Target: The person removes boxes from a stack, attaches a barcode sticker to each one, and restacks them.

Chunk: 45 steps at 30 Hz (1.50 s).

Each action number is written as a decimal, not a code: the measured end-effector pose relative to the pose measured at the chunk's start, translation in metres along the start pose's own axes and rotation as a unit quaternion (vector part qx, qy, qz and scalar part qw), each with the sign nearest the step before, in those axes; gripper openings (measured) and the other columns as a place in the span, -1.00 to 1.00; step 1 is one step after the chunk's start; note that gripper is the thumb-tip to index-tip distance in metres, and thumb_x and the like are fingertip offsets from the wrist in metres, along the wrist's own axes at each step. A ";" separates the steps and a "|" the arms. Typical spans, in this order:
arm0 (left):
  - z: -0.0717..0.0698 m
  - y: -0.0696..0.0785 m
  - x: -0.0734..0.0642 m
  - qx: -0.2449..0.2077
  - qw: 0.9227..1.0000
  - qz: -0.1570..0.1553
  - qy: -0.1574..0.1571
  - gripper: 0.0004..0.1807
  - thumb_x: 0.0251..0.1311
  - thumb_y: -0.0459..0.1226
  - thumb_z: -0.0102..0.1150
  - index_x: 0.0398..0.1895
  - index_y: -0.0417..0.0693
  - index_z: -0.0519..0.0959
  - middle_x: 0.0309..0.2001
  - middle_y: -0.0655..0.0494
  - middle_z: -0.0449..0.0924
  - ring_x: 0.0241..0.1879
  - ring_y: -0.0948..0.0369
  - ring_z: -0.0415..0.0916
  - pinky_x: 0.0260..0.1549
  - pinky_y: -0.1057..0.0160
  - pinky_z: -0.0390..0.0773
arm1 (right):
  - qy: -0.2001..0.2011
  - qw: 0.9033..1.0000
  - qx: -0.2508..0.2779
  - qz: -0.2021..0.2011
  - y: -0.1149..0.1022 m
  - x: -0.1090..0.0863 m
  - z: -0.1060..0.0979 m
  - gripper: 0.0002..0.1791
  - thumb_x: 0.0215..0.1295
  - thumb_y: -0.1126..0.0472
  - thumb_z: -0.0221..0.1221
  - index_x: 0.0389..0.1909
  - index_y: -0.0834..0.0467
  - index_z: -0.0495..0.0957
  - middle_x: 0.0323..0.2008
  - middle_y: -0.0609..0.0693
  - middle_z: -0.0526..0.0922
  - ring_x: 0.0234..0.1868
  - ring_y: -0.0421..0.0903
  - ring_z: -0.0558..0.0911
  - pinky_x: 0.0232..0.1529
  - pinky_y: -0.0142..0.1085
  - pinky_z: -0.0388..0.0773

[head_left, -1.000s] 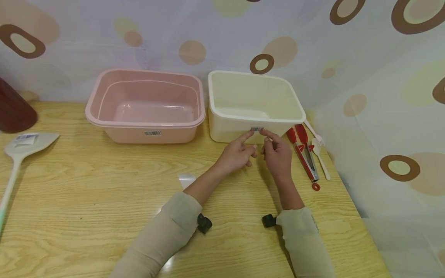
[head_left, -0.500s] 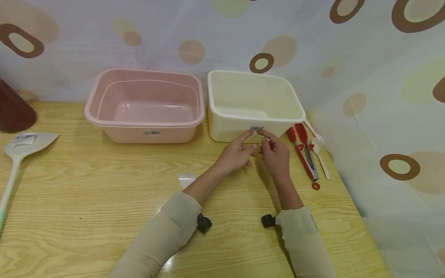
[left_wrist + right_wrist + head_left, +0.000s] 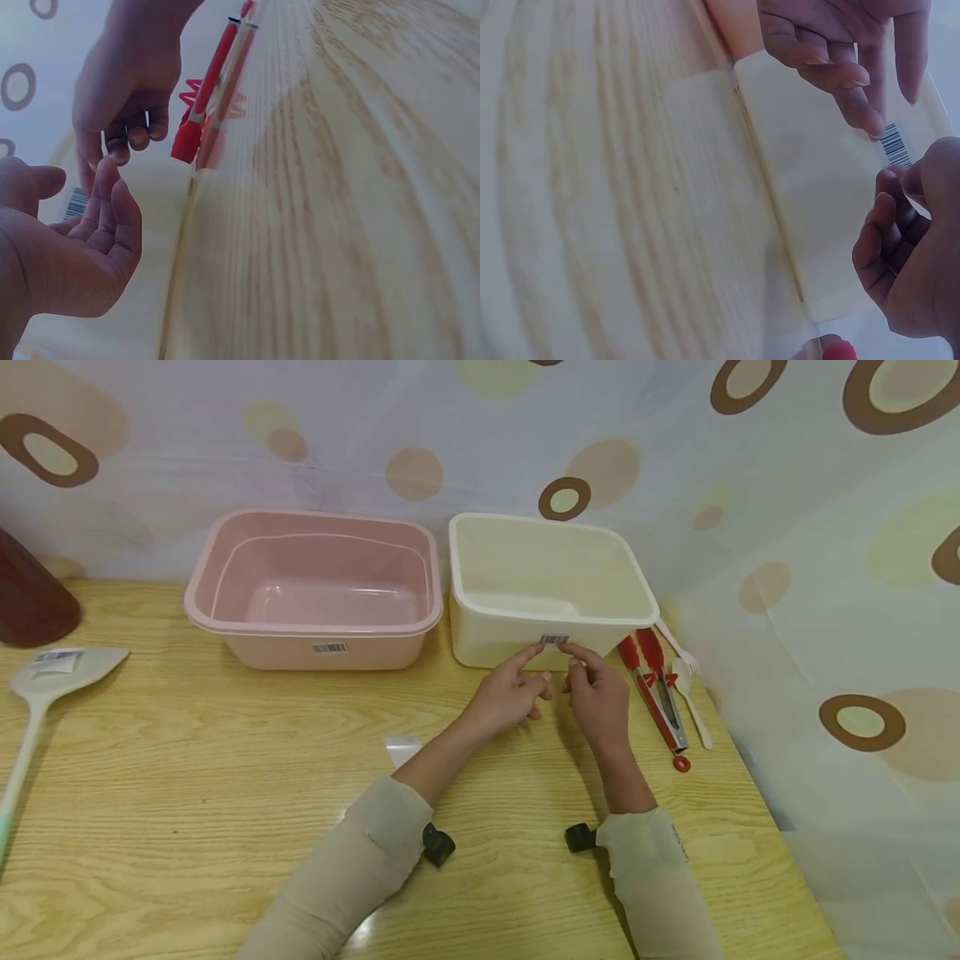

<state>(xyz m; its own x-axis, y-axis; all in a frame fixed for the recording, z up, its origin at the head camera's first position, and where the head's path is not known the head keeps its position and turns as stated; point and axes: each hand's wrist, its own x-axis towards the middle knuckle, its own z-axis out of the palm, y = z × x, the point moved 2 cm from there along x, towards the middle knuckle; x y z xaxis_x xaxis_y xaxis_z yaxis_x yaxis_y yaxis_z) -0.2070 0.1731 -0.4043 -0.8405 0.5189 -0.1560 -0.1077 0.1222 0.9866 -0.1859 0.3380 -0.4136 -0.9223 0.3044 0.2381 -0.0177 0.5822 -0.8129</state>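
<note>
A barcode sticker (image 3: 555,640) is on the front wall of a cream-coloured plastic bin (image 3: 495,639), just below the rim. My left hand (image 3: 506,693) reaches to the sticker's lower left edge with its index fingertip, its other fingers loosely bent. From the right, my right hand (image 3: 602,706) brings its extended index finger to the opposite edge, the remaining fingers folded in. In the right wrist view the barcode (image 3: 896,146) shows between the two hands, lying flat against the bin. Neither hand grips anything.
Left of the bin stands a pink basin (image 3: 322,647) with its own barcode. Red-tipped tongs (image 3: 660,702), a spoon (image 3: 693,706) and a fork (image 3: 678,647) lie at the right. A white spatula (image 3: 45,685) and a dark red container (image 3: 33,602) are far left.
Both hands stay at the sticker, with only tiny shifts of the index fingers along its lower edge. The bin and everything around it keep their places.
</note>
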 end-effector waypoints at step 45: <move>-0.002 0.005 -0.004 -0.021 0.998 0.038 0.045 -0.44 0.52 -0.13 0.03 0.52 0.44 0.26 -0.30 0.08 0.74 -0.40 -0.01 0.66 -0.41 0.26 0.60 | 0.013 0.999 0.026 -0.022 -0.007 0.001 -0.004 -0.67 0.58 0.05 -0.03 0.15 -0.21 0.66 -0.58 0.02 0.59 -0.72 -0.20 0.35 -0.72 -0.36 0.24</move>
<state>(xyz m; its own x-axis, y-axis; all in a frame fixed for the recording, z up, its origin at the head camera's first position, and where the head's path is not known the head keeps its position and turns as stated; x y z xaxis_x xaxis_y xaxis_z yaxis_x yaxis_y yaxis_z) -0.2052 0.1695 -0.3988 -0.8911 0.4473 -0.0770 -0.0621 0.0479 0.9969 -0.1849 0.3366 -0.4057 -0.9095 0.2996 0.2883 -0.0795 0.5552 -0.8279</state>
